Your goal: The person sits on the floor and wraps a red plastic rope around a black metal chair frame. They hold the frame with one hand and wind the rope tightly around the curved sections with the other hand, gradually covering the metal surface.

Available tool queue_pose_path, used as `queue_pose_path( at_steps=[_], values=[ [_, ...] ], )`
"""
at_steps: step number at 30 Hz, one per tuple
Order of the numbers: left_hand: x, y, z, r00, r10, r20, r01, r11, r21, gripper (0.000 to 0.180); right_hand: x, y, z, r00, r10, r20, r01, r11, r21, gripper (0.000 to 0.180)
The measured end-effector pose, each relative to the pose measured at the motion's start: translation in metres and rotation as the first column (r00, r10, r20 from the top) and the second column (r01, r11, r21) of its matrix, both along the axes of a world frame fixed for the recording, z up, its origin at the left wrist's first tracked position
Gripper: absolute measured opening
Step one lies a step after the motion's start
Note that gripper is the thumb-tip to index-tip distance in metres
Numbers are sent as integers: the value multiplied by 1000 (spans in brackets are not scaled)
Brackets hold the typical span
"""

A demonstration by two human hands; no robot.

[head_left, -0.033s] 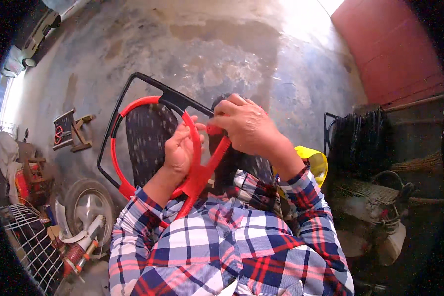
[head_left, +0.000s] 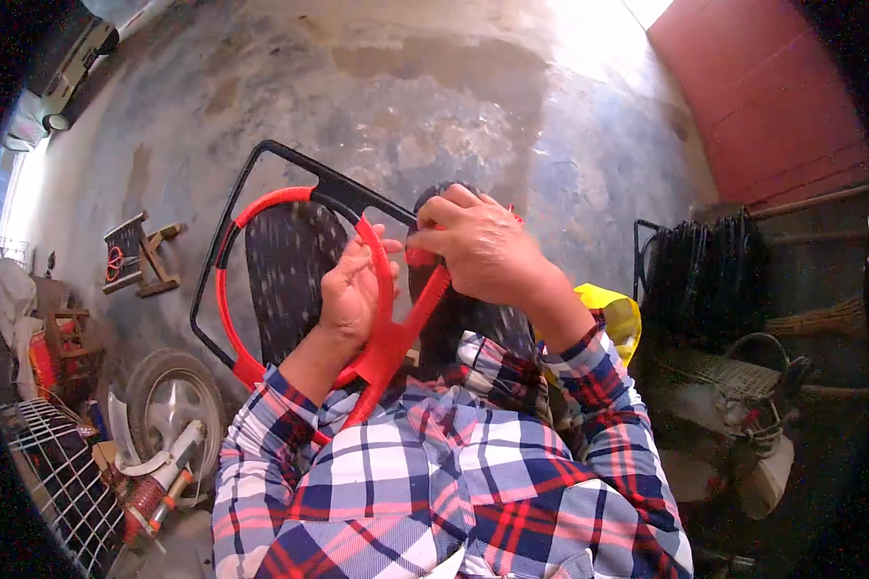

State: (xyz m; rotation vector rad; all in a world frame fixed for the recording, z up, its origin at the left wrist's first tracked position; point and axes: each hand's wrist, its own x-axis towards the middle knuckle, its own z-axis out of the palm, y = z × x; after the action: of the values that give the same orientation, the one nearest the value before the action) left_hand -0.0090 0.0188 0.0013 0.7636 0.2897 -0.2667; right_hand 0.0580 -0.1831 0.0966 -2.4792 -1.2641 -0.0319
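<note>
Across my lap rests a black frame (head_left: 199,280) with rounded corners, joined to a ring (head_left: 230,318) that is mostly red with short black stretches. A red forked piece (head_left: 384,355) runs from the ring's near side toward my body and up to the right. My left hand (head_left: 350,289) is closed around the ring's right side, its fingertips curled near the black bar. Over the frame's right end my right hand (head_left: 478,241) pinches a small red part (head_left: 420,256), mostly hidden under the fingers. A thin red end shows beyond that hand.
A small wooden stool (head_left: 143,253) stands on the concrete floor at left. Nearer are a wheel (head_left: 176,405) and a white wire rack (head_left: 63,473). On the right, several black frames (head_left: 700,265) hang beside a wire basket (head_left: 734,376). A yellow bag (head_left: 623,318) lies by my right forearm.
My right hand has shifted very slightly, and a thin red end now shows past its far side. The left hand and the frame stay in place.
</note>
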Motion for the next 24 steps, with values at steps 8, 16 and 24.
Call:
queue_pose_path(
  at_steps=[8,16,24],
  values=[
    [0,-8,17,992,-109,67,114,991,-65,47,2,-1,-36,967,-256,-3,243,915,322,55],
    [-1,1,4,963,-249,103,266,936,-229,50,-10,-55,-67,899,-365,-240,436,792,428,29],
    [-1,-7,9,943,-324,79,331,879,-342,55,-29,-28,-76,928,-318,-192,368,860,355,43]
  ],
)
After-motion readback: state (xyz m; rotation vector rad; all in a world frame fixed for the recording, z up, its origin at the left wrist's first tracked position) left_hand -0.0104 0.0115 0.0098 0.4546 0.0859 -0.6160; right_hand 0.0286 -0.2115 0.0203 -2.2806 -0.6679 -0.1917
